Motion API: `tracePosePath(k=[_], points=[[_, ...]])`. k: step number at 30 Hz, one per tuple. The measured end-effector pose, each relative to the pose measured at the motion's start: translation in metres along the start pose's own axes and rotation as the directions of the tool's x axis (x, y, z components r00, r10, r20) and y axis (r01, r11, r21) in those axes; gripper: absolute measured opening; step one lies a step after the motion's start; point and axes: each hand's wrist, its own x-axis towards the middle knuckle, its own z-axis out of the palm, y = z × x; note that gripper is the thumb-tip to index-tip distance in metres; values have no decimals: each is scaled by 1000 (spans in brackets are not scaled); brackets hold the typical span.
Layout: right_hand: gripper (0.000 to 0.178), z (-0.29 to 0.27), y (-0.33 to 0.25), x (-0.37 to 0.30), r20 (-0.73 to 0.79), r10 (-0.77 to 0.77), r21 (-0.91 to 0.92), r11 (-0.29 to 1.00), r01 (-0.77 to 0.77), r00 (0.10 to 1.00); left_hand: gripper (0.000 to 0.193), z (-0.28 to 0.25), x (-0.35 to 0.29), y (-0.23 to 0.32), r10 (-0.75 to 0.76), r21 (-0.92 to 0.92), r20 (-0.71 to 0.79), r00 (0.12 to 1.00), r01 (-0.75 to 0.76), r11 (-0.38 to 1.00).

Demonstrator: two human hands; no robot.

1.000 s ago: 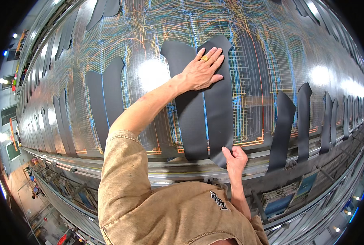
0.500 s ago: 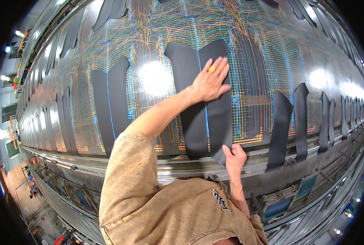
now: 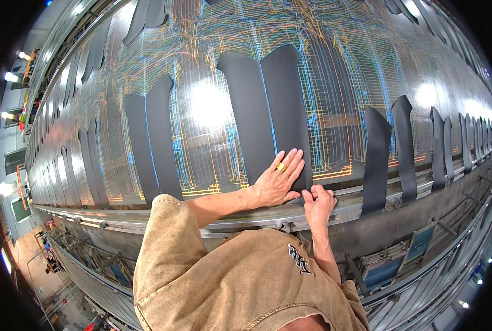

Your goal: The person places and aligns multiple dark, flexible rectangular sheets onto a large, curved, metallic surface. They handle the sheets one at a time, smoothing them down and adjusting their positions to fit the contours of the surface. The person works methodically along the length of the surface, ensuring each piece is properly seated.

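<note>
A dark grey fabric panel (image 3: 287,99) lies lengthwise on the table, its pointed top corner at the far end. Close along its left side is a matching panel (image 3: 240,105), with a blue line between the two. My left hand (image 3: 278,181) presses flat on the near part of the right panel, fingers stretched out, a yellow ring on one finger. Just beside its thumb, my right hand (image 3: 320,205) is closed in a pinch at that panel's near right corner, by the table edge. The fingers partly hide the corner.
The long table (image 3: 334,132) is covered in coloured guide lines. Another pair of dark panels (image 3: 160,132) lies to the left, and more panels (image 3: 377,160) to the right overhang the edge. A metal rail (image 3: 124,216) runs along the near side. Framed screens (image 3: 386,270) rest below it.
My left hand has slid down the panel from its far part to the near edge, beside my right hand. The right hand stays at the near corner, shifted slightly inward over the rail.
</note>
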Motion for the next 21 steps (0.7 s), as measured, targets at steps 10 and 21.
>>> tracePosePath(k=[10,21], points=[[24,6,5,6,-36,-115,-167,980,108,993,81,18,-10,11,30,150,-66,997,-20,989],[20,-1,12,8,-4,-203,-325,926,191,979,62,10,-44,6,288,-174,197,937,-256,951]])
